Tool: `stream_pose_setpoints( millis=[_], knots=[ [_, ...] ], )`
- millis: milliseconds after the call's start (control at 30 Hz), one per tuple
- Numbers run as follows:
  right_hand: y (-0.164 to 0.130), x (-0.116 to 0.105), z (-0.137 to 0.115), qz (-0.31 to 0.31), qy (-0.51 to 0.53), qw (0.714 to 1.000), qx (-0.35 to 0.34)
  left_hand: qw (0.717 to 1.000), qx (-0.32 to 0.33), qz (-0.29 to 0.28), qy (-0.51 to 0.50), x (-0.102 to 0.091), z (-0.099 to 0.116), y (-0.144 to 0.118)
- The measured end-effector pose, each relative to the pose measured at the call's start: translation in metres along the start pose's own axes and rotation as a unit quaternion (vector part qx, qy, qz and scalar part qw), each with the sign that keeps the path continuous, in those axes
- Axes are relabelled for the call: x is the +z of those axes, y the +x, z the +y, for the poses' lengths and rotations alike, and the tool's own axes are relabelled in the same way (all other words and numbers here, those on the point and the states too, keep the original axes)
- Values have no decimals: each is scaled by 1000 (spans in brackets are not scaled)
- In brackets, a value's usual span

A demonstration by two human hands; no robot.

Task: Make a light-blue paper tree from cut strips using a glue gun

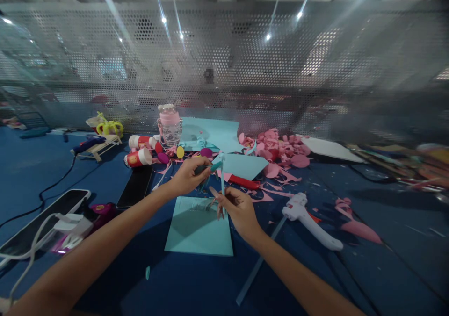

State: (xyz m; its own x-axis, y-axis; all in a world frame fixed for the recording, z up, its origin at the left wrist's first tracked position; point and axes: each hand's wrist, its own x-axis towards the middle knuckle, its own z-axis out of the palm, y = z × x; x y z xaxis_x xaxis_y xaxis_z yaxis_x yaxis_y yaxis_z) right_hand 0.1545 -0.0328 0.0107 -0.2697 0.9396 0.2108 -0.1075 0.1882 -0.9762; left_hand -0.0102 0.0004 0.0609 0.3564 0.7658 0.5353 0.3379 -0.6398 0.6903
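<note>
My left hand [189, 175] is closed on a small teal piece [216, 166], dark at the end near the fingers; its kind is unclear. A narrow pale blue strip [222, 178] stands upright just right of it, its top meeting the tip of the teal piece. My right hand [240, 208] pinches the lower part of this strip, its fingertips partly hidden. Beneath both hands a light teal sheet [199, 232] lies on the blue table. Another teal sheet [242, 166] and a red-handled tool [243, 182] lie just beyond them.
A white glue gun [312, 222] and a clear stick [261, 262] lie right. Pink scraps [277, 145] are heaped behind, near a pink-lidded bottle [169, 126]. On the left are a phone [135, 187], white cables [33, 241] and paper cups [138, 158]. A perforated screen [224, 59] closes the back.
</note>
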Motion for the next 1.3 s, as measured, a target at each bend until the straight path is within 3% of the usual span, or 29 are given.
stream_pose_setpoints(
  millis=[300, 500, 633, 800, 933, 1300],
  knots=[
    [0, -1, 1, -4, 1, 1000, 8, 999, -30, 3, -26, 5, -6, -3],
    [2, -1, 4, 10, -9, 1000, 4, 997, -20, -32, 66, -4, 0, 0],
    [1, -1, 5, 17, -46, 999, 3, 996, 17, 13, 84, -5, 0, 3],
    [0, 2, 6, -1, -70, 998, -1, 997, 0, 62, 37, -2, -1, 6],
    [0, 3, 5, -3, -86, 996, -8, 996, -2, 82, 27, -1, 2, 5],
    [-2, 8, -1, 0, -126, 992, -30, 988, 67, 117, 76, 1, 10, 2]
  ],
)
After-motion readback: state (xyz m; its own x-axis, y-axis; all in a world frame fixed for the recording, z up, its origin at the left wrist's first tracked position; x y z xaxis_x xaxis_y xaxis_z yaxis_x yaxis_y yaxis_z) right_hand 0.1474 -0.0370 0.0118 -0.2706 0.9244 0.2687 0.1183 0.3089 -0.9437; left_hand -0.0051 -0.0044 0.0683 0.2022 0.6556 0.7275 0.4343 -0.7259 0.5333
